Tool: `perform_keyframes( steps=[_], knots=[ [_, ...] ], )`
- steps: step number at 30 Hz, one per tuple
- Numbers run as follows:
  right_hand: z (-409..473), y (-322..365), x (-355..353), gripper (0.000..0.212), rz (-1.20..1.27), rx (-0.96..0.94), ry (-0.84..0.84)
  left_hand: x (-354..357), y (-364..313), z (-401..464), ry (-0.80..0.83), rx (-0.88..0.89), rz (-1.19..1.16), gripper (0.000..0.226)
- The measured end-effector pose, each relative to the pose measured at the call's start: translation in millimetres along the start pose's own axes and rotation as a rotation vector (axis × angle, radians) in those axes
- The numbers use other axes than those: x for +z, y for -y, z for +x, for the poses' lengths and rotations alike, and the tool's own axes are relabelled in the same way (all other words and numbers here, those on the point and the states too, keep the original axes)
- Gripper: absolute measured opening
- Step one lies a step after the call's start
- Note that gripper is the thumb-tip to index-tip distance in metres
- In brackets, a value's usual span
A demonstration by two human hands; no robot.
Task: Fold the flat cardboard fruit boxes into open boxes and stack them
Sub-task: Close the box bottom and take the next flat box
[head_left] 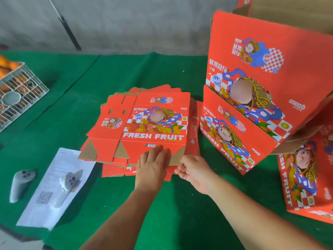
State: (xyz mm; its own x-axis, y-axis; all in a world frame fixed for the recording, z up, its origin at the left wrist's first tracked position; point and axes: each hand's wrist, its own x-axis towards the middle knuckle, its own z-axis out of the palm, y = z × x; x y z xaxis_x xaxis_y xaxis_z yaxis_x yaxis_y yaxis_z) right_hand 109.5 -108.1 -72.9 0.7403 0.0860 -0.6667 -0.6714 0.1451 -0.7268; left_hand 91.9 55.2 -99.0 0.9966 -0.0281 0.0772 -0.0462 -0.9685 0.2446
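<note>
A pile of flat red "FRESH FRUIT" cardboard boxes [144, 127] lies on the green table [180, 204]. My left hand [152, 166] rests flat, fingers straight, on the near flap of the top flat box. My right hand [193, 171] curls its fingers under the near right corner of that same box and grips the brown flap edge. To the right, folded red boxes [261, 83] are stacked, open sides turned away. Another folded box [306, 177] stands at the far right edge.
A white wire crate [18, 94] holding oranges sits at the left. A printed paper sheet [55, 188] and a grey handheld controller [19, 184] lie at the near left. A dark pole [70, 35] leans against the grey wall behind the table.
</note>
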Motion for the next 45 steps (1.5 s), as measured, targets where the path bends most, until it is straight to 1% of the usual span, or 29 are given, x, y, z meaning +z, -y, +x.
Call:
perform_keyframes(
  steps=[2, 3, 5, 7, 10, 12, 13, 15, 16, 17, 18, 20, 21, 22, 26, 28, 30, 32, 34, 35, 38, 41, 43, 45],
  knots=[
    [-5.4, 0.4, -3.4, 0.013, 0.040, -0.014, 0.014, -8.2, 11.0, -0.2, -0.018, -0.022, 0.016, 0.054],
    [-7.9, 0.9, -6.7, 0.012, 0.078, -0.017, 0.023, -12.7, 19.1, -1.2, -0.031, -0.002, 0.015, 0.055],
    [-12.5, 1.2, -18.1, 0.009, 0.154, -0.023, 0.035, -20.1, 33.0, -4.6, -0.026, 0.098, 0.011, 0.053],
    [-16.4, 0.3, -32.1, 0.007, 0.167, -0.020, 0.029, -26.5, 38.0, -5.3, 0.068, 0.187, -0.003, 0.056],
    [-22.9, 2.0, -48.8, 0.007, 0.195, -0.008, 0.010, -30.4, 36.5, -3.7, 0.167, 0.252, -0.018, 0.062],
    [-27.6, 5.1, -59.9, 0.008, 0.227, -0.019, -0.004, -31.8, 29.1, -4.3, 0.217, 0.267, -0.100, 0.069],
    [-30.0, 5.6, -65.8, 0.009, 0.205, -0.034, -0.010, -31.8, 22.9, -5.7, 0.217, 0.263, -0.171, 0.066],
    [-36.4, 3.8, -75.6, 0.013, 0.071, -0.089, -0.017, -31.6, 9.7, -9.3, 0.154, 0.218, -0.331, 0.056],
    [-39.9, 2.1, -77.8, 0.012, -0.008, -0.124, -0.021, -32.2, 4.6, -10.2, 0.113, 0.185, -0.365, 0.060],
    [-42.9, -0.5, -78.6, 0.011, -0.070, -0.151, -0.028, -33.1, 0.9, -11.8, 0.096, 0.163, -0.342, 0.071],
    [-46.4, -3.6, -77.6, 0.013, -0.122, -0.176, -0.043, -33.4, -1.9, -14.9, 0.119, 0.153, -0.279, 0.084],
    [-52.2, -7.7, -74.8, 0.029, -0.222, -0.236, -0.100, -31.4, -6.1, -22.2, 0.232, 0.155, -0.148, 0.109],
    [-55.0, -8.0, -73.6, 0.033, -0.278, -0.272, -0.130, -30.2, -8.3, -24.5, 0.281, 0.152, -0.106, 0.115],
    [-57.5, -7.6, -72.6, 0.033, -0.326, -0.311, -0.150, -30.0, -11.3, -25.3, 0.306, 0.144, -0.092, 0.116],
    [-65.4, -2.9, -74.2, 0.025, -0.420, -0.447, -0.159, -36.4, -17.5, -22.7, 0.321, 0.143, -0.126, 0.101],
    [-69.1, -4.8, -74.1, 0.023, -0.502, -0.473, -0.139, -40.7, -14.0, -26.7, 0.328, 0.154, -0.153, 0.097],
    [-70.8, -7.2, -76.1, 0.022, -0.570, -0.479, -0.117, -45.4, -13.0, -28.4, 0.284, 0.164, -0.167, 0.092],
    [-70.9, -5.3, -79.2, 0.021, -0.610, -0.484, -0.122, -52.4, -16.4, -25.9, 0.205, 0.170, -0.154, 0.073],
    [-70.9, -0.6, -81.3, 0.021, -0.620, -0.508, -0.133, -59.4, -19.6, -21.5, 0.128, 0.178, -0.140, 0.041],
    [-70.4, 1.7, -81.9, 0.021, -0.621, -0.523, -0.134, -62.1, -19.8, -20.3, 0.100, 0.176, -0.130, 0.031],
    [-71.9, 4.9, -81.9, 0.022, -0.658, -0.589, -0.137, -68.9, -17.3, -22.9, 0.016, 0.136, -0.156, 0.034],
    [-75.6, 8.7, -83.7, 0.031, -0.704, -0.670, -0.135, -75.8, -17.9, -28.1, -0.065, 0.106, -0.250, 0.036],
    [-78.0, 14.0, -85.0, 0.037, -0.769, -0.699, -0.134, -82.4, -20.6, -31.5, -0.100, 0.139, -0.252, 0.044],
    [-80.3, 23.7, -84.8, 0.038, -0.812, -0.714, -0.146, -94.3, -24.2, -32.9, -0.166, 0.174, -0.247, 0.049]
  ],
)
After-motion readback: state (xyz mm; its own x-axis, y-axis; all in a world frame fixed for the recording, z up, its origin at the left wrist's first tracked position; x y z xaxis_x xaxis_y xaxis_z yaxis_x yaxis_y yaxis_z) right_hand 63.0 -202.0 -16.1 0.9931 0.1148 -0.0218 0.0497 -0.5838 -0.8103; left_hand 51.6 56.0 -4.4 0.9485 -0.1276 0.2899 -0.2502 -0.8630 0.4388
